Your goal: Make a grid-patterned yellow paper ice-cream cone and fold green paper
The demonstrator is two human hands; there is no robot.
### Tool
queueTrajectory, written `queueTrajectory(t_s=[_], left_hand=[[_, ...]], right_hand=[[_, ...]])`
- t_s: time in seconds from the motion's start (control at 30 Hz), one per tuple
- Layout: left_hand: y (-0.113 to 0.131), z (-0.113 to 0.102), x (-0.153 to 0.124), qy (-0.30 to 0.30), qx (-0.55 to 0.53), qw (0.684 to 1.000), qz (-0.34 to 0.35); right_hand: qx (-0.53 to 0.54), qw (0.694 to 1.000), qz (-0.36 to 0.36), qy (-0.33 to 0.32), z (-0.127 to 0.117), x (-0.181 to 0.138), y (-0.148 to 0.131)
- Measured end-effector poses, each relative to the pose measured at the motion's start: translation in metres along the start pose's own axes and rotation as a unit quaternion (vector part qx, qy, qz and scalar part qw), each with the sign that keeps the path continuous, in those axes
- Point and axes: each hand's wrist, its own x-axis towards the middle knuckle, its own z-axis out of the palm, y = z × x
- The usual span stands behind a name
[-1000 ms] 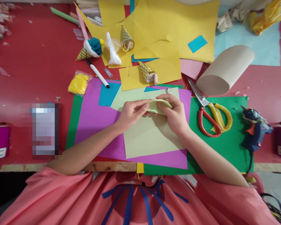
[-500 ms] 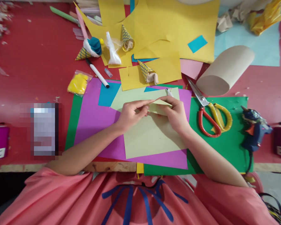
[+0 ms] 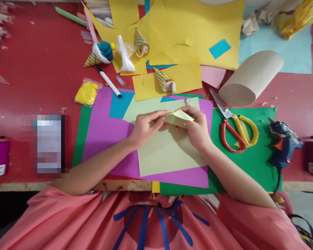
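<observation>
My left hand [image 3: 146, 126] and my right hand [image 3: 195, 126] meet over a pale green paper sheet [image 3: 167, 149] lying on a purple sheet [image 3: 104, 132]. Between them they pinch a small folded pale green paper piece [image 3: 178, 118], held just above the sheet. My left fingers grip its left end; my right fingers curl round its right side. Both hands are closed on it.
Red-and-yellow scissors [image 3: 234, 126] and a blue glue gun [image 3: 284, 144] lie on the green sheet [image 3: 255, 163] at right. A cardboard roll [image 3: 250, 78], yellow papers [image 3: 187, 31], paper cones [image 3: 164, 80], a marker [image 3: 108, 81] and a yellow bag [image 3: 87, 93] lie further back.
The small folded piece has been turned and lifted slightly between my fingers, showing a pointed flap. My hands stay in nearly the same place.
</observation>
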Motion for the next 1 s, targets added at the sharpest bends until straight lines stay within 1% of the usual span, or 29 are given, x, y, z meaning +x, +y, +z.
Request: queueTrajectory(t_s=[0.17,0.33,0.4,0.57,0.7,0.83,1.0], left_hand=[[0.0002,-0.0015,0.0009,0.022,0.036,0.999,0.028],[-0.0026,-0.0015,0.0024,0.03,0.047,0.996,0.075],[-0.0047,-0.001,0.0031,0.034,0.044,0.995,0.089],[-0.0086,-0.0005,0.0036,0.045,0.026,0.995,0.084],[-0.0091,-0.0007,0.0032,0.049,0.023,0.994,0.09],[-0.0084,-0.0007,0.0031,0.048,0.02,0.994,0.098],[-0.0096,-0.0025,0.0051,0.058,0.034,0.992,0.106]], right_hand=[[-0.015,0.998,0.048,-0.047,0.0005,-0.0004,-0.0031],[0.014,0.997,0.066,-0.047,0.0012,0.0,-0.0036],[0.02,0.997,0.065,-0.044,0.0016,0.0,-0.0034],[0.002,0.997,0.064,-0.048,0.0029,0.0006,-0.0067],[-0.027,0.995,0.059,-0.077,0.0022,0.0013,-0.0083],[-0.032,0.994,0.052,-0.092,-0.001,0.0023,-0.0049],[-0.044,0.989,0.021,-0.14,-0.0064,0.0034,-0.0047]])
